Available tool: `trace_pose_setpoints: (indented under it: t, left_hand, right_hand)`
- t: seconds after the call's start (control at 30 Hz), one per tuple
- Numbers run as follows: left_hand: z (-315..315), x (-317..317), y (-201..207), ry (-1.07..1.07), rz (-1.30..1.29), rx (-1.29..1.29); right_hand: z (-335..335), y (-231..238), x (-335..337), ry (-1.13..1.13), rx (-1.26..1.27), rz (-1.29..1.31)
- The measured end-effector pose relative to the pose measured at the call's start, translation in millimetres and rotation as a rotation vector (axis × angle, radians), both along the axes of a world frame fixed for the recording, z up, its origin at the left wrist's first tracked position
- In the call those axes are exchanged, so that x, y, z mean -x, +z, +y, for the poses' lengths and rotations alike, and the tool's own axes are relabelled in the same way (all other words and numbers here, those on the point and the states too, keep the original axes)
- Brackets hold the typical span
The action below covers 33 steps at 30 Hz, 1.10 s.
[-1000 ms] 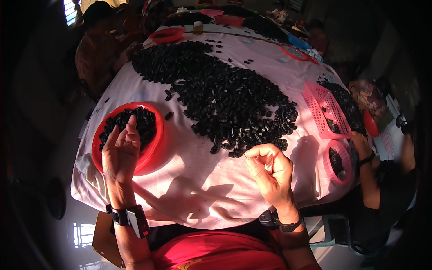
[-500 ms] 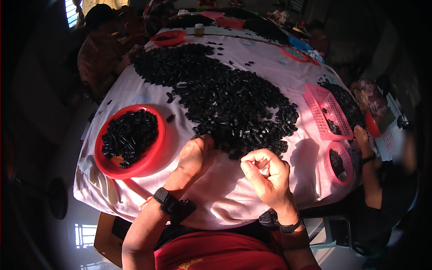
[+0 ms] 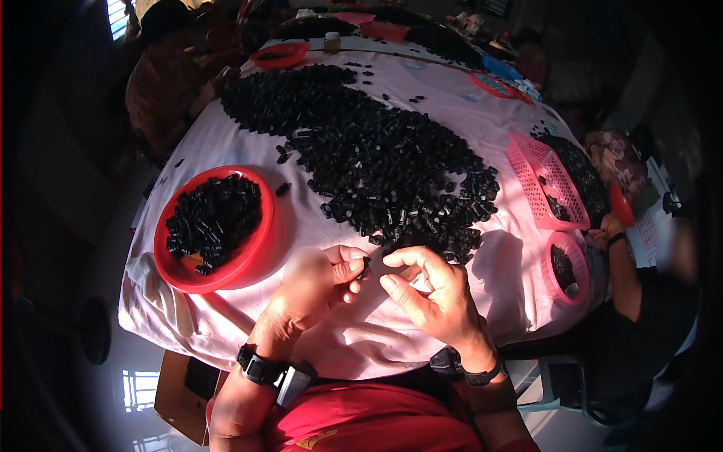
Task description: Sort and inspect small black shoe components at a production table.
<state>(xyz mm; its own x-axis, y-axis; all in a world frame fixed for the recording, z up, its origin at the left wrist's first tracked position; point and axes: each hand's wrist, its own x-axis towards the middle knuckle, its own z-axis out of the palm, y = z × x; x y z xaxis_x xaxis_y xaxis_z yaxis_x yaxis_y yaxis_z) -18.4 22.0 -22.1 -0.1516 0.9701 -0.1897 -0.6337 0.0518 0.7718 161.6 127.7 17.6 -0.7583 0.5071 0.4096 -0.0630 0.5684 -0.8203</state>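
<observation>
My left hand [image 3: 312, 286] pinches a small black cylindrical piece [image 3: 365, 268] between thumb and fingertips, just in front of the pile. Close beside it, my right hand [image 3: 439, 295] is curled with thumb and forefinger a little apart. Something pale shows within its bent fingers, too small to name. Beyond both hands spreads a large pile of small black pieces [image 3: 384, 162] on a pale pink cloth [image 3: 354, 343]. At the left stands a red basin [image 3: 265, 248] partly filled with more such black pieces.
On the right are a pink perforated basket [image 3: 531, 184] and a round pink basket [image 3: 553, 282], with a co-worker's arm [image 3: 625, 282] beside them. Another person [image 3: 162, 90] sits at the far left. A red tray [image 3: 301, 54] and a small jar [image 3: 332, 41] stand farther back.
My left hand has drawn back from the pile's edge and turned, now showing a black piece in its fingertips. My right hand has shifted slightly left, closer to it.
</observation>
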Motion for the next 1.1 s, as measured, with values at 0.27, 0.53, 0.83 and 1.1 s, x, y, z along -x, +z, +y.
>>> trace_pose_setpoints:
  t: [0.27,0.53,0.83,1.1]
  left_hand:
    - [-11.3,-24.2,7.4,-0.132,-0.321,-0.062]
    - [-13.3,-19.2,6.5,-0.14,-0.266,-0.115]
    - [-17.9,-20.6,10.7,-0.134,-0.273,-0.109]
    - [-18.8,-21.0,11.9,-0.143,-0.278,-0.151]
  right_hand:
    - [-8.2,1.5,4.7,0.135,-0.015,-0.028]
    - [-7.4,4.6,1.5,0.21,0.008,0.016]
    - [-10.7,-0.8,2.9,0.157,0.033,0.085]
    - [-4.7,2.8,-3.7,-0.068,-0.372,-0.102]
